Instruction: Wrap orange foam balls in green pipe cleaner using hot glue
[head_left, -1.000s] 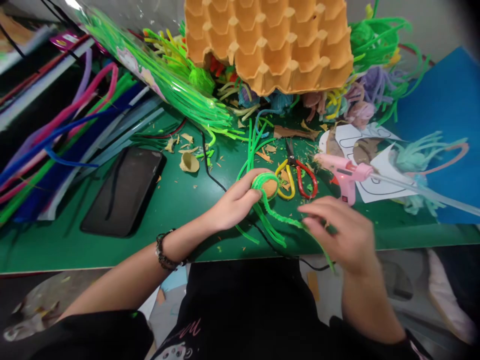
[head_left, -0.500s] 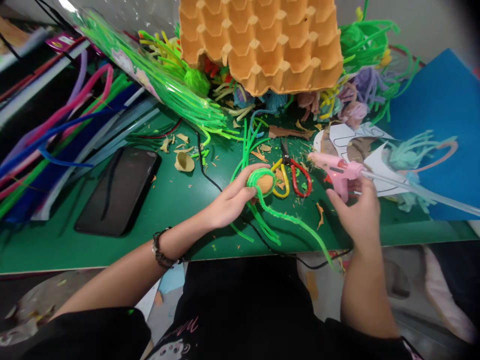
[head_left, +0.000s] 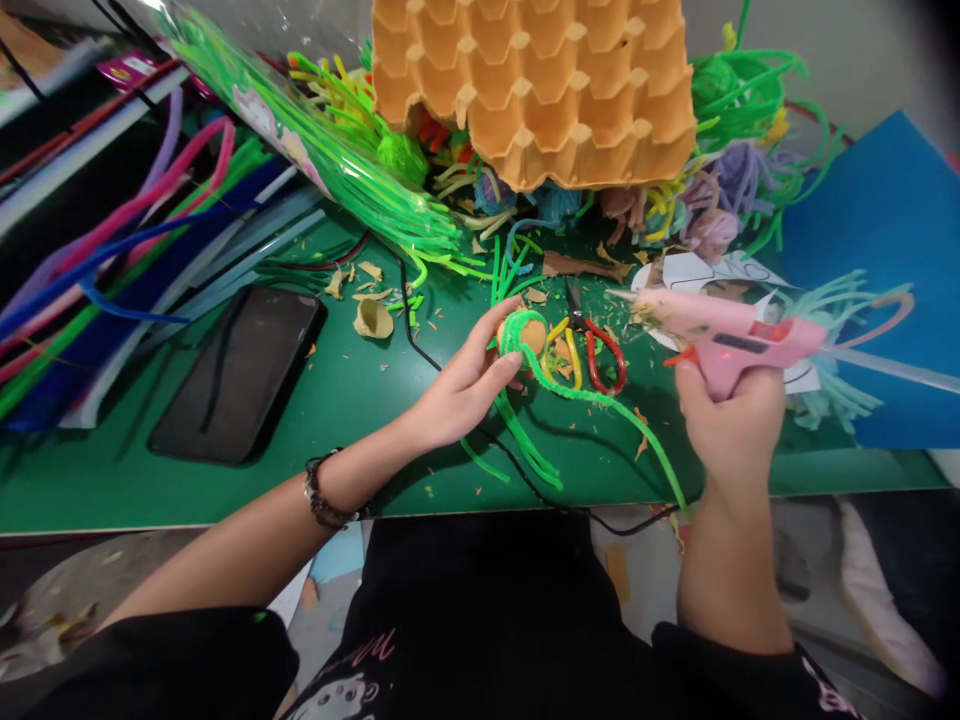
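My left hand [head_left: 466, 392] is closed round a small brown egg-carton cup [head_left: 532, 334], with the thumb along its near side. A fuzzy green pipe cleaner [head_left: 611, 402] winds round the cup, and its free end trails off to the right. In my right hand [head_left: 736, 430] is a pink hot glue gun [head_left: 750, 335], gripped by its handle. Its nozzle points left, apart from the cup, and a clear glue stick [head_left: 892, 366] sticks out behind. Scissors [head_left: 576, 335] with one yellow and one red handle lie just beyond the cup. More green pipe cleaners [head_left: 529, 445] lie under my left hand.
A black phone [head_left: 236, 375] lies on the green table at left, near bundled pipe cleaners [head_left: 150, 215]. Behind stand an egg tray [head_left: 540, 90] and pipe-cleaner flowers [head_left: 709, 215]. Cardboard scraps [head_left: 373, 319] and a black cord [head_left: 416, 345] are scattered about. A blue sheet [head_left: 885, 220] is at right.
My right hand has shifted its hold to the glue gun's handle and lifted the gun, which now appears larger and more level. My left hand has tilted the wrapped cup slightly.
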